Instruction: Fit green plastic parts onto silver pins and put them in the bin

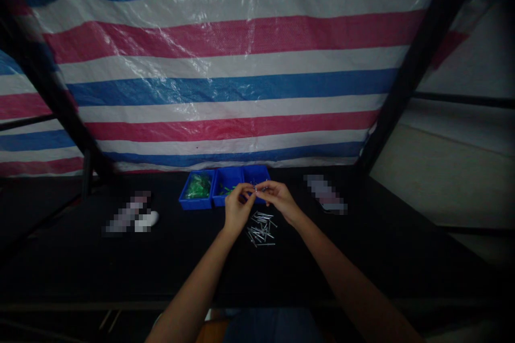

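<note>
My left hand (237, 208) and my right hand (282, 201) meet in front of the blue bins, fingertips pinched together. Something small and pale shows between them, too tiny to name. Just below my hands lies a loose pile of thin silvery metal rods (262, 233), like screws or nails. Behind the hands stand three blue bins side by side. The left bin (196, 205) holds a clear bag of green pieces (198, 186). A few loose green pieces lie in the middle bin (228, 174). The right bin (256, 171) is partly hidden by my fingers, with small bits inside.
All this is on a black tabletop (181, 262). To the left are a blurred-out flat object (127, 215) and a rounded white object (152, 218). Another blurred-out object (325, 193) lies to the right. A striped plastic sheet (233, 86) hangs behind, between dark posts.
</note>
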`<state>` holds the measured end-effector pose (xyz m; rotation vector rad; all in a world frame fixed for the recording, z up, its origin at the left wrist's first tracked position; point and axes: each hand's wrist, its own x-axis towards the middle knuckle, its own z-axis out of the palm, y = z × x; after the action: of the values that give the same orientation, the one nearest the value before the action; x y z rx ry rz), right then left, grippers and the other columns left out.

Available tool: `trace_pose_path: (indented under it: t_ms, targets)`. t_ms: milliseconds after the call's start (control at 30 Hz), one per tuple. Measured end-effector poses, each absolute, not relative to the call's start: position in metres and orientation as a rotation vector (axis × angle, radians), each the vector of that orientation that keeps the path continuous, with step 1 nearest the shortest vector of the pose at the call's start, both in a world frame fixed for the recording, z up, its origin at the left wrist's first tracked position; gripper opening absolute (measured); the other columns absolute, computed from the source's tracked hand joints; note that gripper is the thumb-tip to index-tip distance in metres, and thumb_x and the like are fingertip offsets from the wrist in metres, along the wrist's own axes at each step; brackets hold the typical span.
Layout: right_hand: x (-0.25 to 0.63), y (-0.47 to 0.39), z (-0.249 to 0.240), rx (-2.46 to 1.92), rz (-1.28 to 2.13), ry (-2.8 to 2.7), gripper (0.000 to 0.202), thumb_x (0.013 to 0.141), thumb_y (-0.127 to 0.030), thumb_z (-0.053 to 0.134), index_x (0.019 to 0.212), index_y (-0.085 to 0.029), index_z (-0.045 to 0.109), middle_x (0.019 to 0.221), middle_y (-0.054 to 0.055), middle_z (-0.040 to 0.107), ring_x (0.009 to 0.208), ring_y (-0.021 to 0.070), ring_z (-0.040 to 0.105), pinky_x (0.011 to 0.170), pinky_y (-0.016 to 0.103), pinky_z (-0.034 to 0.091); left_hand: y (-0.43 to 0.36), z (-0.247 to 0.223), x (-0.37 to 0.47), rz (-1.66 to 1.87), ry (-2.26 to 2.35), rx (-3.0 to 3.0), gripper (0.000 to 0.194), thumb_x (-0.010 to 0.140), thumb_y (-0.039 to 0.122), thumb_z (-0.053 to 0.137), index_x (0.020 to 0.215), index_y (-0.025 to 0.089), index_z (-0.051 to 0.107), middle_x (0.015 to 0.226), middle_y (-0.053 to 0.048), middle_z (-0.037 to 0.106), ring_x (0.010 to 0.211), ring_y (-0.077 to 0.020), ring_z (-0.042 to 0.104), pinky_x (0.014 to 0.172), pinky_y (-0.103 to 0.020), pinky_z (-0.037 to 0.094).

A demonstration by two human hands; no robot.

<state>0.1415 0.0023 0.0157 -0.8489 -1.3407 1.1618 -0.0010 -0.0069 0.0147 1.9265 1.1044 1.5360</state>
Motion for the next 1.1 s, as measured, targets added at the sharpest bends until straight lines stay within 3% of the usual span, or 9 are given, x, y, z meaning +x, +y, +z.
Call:
trace_pose_path:
  t_ms: [233,433,567,767,933,1100]
  targets:
    - [0.142,0.007,0.012,-0.878,0.917,-1.445,0.022,0.062,-0.035,0.069,0.073,-0.017,0.065,0.069,0.002,0.063,0.049,0.0094,0.047,0.045,0.022,0.037,-0.01,0.017,0.002,1.497,1.144,2.04,0.015,0.077,0.025,0.055,0.09,0.017,0.056,0.079,-0.002,0.065,0.062,-0.0103,0.055,0.054,-0.021,0.041]
    - [0.159,0.019,0.007,-1.031,0.638,-1.449,0.021,0.067,-0.036,0.065,0.075,-0.017,0.067,0.07,0.004,0.065,0.055,0.0133,0.051,0.051,0.025,0.038,-0.029,0.028,-0.027,1.561,1.363,2.12,0.018,0.08,0.031,0.051,0.091,0.018,0.057,0.087,-0.004,0.061,0.07,-0.0128,0.056,0.063,-0.024,0.044]
    - [0.171,0.028,0.0,-1.12,0.477,-1.475,0.018,0.067,-0.033,0.063,0.077,-0.018,0.067,0.077,0.004,0.067,0.063,0.0158,0.053,0.057,0.027,0.04,-0.049,0.031,-0.1,1.499,1.897,2.097,0.026,0.081,0.038,0.047,0.094,0.018,0.057,0.09,-0.005,0.059,0.074,-0.0162,0.055,0.066,-0.028,0.044]
    - [0.169,0.029,-0.005,-1.166,0.351,-1.592,0.013,0.067,-0.03,0.062,0.075,-0.021,0.068,0.079,0.004,0.068,0.07,0.0182,0.054,0.065,0.031,0.041,-0.056,0.027,-0.198,0.83,2.712,2.129,0.045,0.081,0.046,0.039,0.113,0.017,0.054,0.107,-0.014,0.052,0.093,-0.0287,0.051,0.073,-0.039,0.042]
    - [0.166,0.026,-0.005,-1.175,0.329,-1.647,0.012,0.069,-0.027,0.061,0.076,-0.021,0.068,0.078,0.003,0.069,0.072,0.0183,0.057,0.068,0.031,0.042,-0.051,0.018,-0.218,0.457,2.687,2.305,0.046,0.081,0.047,0.037,0.107,0.017,0.059,0.107,-0.016,0.053,0.094,-0.0334,0.048,0.073,-0.044,0.041]
    - [0.167,0.027,-0.007,-1.205,0.327,-1.652,0.012,0.069,-0.025,0.06,0.076,-0.021,0.069,0.079,0.003,0.069,0.074,0.0183,0.058,0.071,0.031,0.042,-0.048,0.014,-0.237,0.57,2.391,2.431,0.037,0.079,0.043,0.038,0.095,0.017,0.06,0.104,-0.012,0.057,0.093,-0.0285,0.052,0.079,-0.04,0.042]
